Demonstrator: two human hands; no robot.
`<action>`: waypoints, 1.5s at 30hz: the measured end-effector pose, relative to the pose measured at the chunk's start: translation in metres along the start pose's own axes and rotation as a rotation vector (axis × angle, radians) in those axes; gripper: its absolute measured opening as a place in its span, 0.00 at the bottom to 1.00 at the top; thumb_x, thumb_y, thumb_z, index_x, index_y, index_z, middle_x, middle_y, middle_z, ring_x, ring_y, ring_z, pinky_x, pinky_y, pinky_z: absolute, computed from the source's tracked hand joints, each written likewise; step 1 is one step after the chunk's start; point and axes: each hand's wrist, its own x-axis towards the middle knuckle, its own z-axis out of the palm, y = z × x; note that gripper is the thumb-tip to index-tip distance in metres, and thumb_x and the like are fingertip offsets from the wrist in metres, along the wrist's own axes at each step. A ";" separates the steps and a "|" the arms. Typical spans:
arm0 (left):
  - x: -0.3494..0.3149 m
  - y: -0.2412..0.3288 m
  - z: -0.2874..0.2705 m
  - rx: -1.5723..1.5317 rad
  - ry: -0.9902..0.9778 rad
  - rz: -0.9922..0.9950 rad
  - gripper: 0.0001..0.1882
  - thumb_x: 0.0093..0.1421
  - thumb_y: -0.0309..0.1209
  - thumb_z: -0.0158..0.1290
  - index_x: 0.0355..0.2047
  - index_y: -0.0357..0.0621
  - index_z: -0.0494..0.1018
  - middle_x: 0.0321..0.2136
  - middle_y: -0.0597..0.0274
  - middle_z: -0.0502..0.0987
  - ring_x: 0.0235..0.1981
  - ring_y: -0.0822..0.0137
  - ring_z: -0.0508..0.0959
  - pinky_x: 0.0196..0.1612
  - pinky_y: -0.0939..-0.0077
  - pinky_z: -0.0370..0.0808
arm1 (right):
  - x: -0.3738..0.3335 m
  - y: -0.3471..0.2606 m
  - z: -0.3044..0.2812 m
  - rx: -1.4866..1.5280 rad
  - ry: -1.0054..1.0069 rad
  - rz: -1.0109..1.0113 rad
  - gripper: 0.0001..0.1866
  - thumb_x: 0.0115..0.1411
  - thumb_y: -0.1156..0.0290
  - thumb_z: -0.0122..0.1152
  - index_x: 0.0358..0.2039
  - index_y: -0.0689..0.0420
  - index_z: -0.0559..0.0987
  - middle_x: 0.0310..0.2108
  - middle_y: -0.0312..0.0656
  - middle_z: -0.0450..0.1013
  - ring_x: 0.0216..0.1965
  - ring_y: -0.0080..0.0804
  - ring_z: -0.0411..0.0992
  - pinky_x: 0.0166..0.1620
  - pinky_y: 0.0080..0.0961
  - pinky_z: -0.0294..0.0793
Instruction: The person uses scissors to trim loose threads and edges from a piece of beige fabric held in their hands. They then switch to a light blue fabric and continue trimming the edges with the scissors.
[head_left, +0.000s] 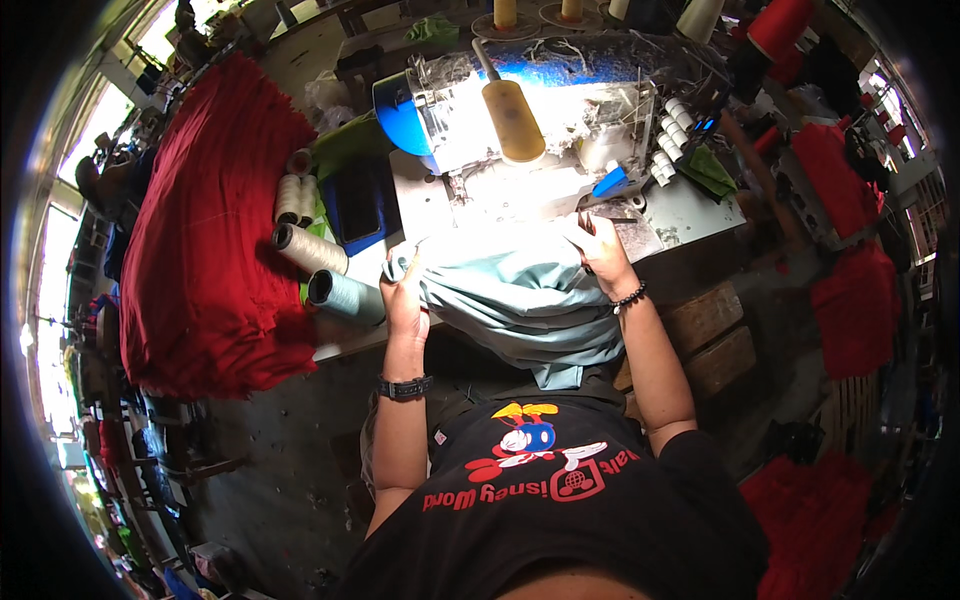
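Note:
A pale blue piece of cloth (530,300) is stretched between my two hands at the front of a brightly lit sewing machine (540,130). Its far edge lies on the machine bed, washed out by glare, and its folds sag over the table's front edge toward my lap. My left hand (404,298) is closed on the cloth's left side, thumb up. At the right side, by the machine, my right hand (606,256) pinches the cloth. Something small and dark shows at its fingers, too unclear to name. The needle area is lost in the glare.
Left of the machine stands a tall stack of red fabric (210,240). Between them lie a cream thread cone (312,250), a blue-grey thread cone (345,298) and a dark phone-like slab (357,208). White spools (672,140) line the machine's right side. A wooden stool (705,335) stands below right.

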 end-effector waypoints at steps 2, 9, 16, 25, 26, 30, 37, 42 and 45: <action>-0.001 0.001 0.003 0.013 0.031 0.015 0.11 0.59 0.20 0.51 0.43 0.37 0.73 0.37 0.65 0.76 0.37 0.74 0.75 0.42 0.81 0.72 | -0.001 0.000 -0.001 0.016 0.033 0.043 0.11 0.59 0.70 0.56 0.20 0.53 0.72 0.15 0.23 0.61 0.15 0.09 0.54 0.19 0.11 0.50; -0.008 0.010 0.001 0.108 0.024 0.042 0.14 0.56 0.19 0.53 0.44 0.36 0.71 0.38 0.63 0.76 0.37 0.73 0.76 0.44 0.80 0.73 | -0.004 -0.005 -0.001 -0.017 0.018 0.094 0.09 0.59 0.70 0.55 0.22 0.53 0.73 0.15 0.23 0.61 0.15 0.09 0.54 0.19 0.11 0.50; -0.028 0.046 0.028 1.044 -0.091 0.689 0.29 0.50 0.25 0.59 0.53 0.34 0.64 0.56 0.45 0.62 0.58 0.54 0.62 0.60 0.63 0.59 | -0.012 -0.024 0.009 -0.170 -0.079 0.039 0.12 0.58 0.71 0.56 0.18 0.59 0.71 0.15 0.25 0.59 0.17 0.13 0.54 0.21 0.17 0.55; -0.072 0.088 0.089 0.737 -0.679 -0.095 0.12 0.62 0.37 0.51 0.29 0.40 0.73 0.20 0.69 0.72 0.21 0.80 0.66 0.25 0.83 0.63 | -0.036 -0.104 0.050 -0.418 -0.451 -0.264 0.06 0.58 0.72 0.59 0.28 0.60 0.79 0.14 0.31 0.67 0.19 0.10 0.58 0.21 0.17 0.60; -0.082 0.099 0.094 0.694 -0.657 -0.107 0.12 0.63 0.36 0.50 0.30 0.39 0.72 0.21 0.70 0.71 0.22 0.82 0.66 0.25 0.84 0.62 | -0.039 -0.117 0.051 -0.436 -0.490 -0.276 0.07 0.58 0.70 0.59 0.28 0.60 0.79 0.14 0.32 0.68 0.19 0.10 0.58 0.21 0.17 0.60; -0.110 0.134 0.102 0.445 -0.558 0.081 0.09 0.63 0.34 0.46 0.33 0.41 0.69 0.20 0.72 0.67 0.21 0.83 0.64 0.22 0.87 0.61 | -0.042 -0.153 0.044 -0.510 -0.737 -0.250 0.11 0.57 0.64 0.62 0.26 0.59 0.79 0.14 0.33 0.69 0.18 0.12 0.61 0.21 0.18 0.61; -0.038 0.264 0.056 -0.481 -1.208 -0.123 0.14 0.67 0.44 0.35 0.42 0.50 0.61 0.11 0.72 0.63 0.10 0.77 0.63 0.15 0.84 0.64 | -0.042 -0.207 0.017 -0.565 -0.726 -0.371 0.11 0.53 0.67 0.66 0.21 0.60 0.77 0.14 0.35 0.68 0.17 0.17 0.63 0.21 0.20 0.61; -0.016 0.198 0.056 -0.453 -0.852 -0.270 0.16 0.67 0.47 0.37 0.44 0.51 0.63 0.15 0.68 0.68 0.14 0.74 0.68 0.19 0.82 0.68 | -0.053 -0.161 -0.008 0.081 -0.132 -0.173 0.07 0.56 0.71 0.61 0.24 0.58 0.75 0.21 0.28 0.69 0.22 0.13 0.65 0.26 0.15 0.62; -0.017 0.113 0.050 -0.491 -0.537 -0.368 0.18 0.66 0.48 0.38 0.45 0.50 0.65 0.18 0.66 0.71 0.16 0.72 0.71 0.22 0.81 0.71 | -0.037 -0.094 -0.016 0.267 0.321 0.074 0.05 0.59 0.66 0.58 0.27 0.50 0.75 0.20 0.26 0.68 0.20 0.12 0.65 0.22 0.12 0.62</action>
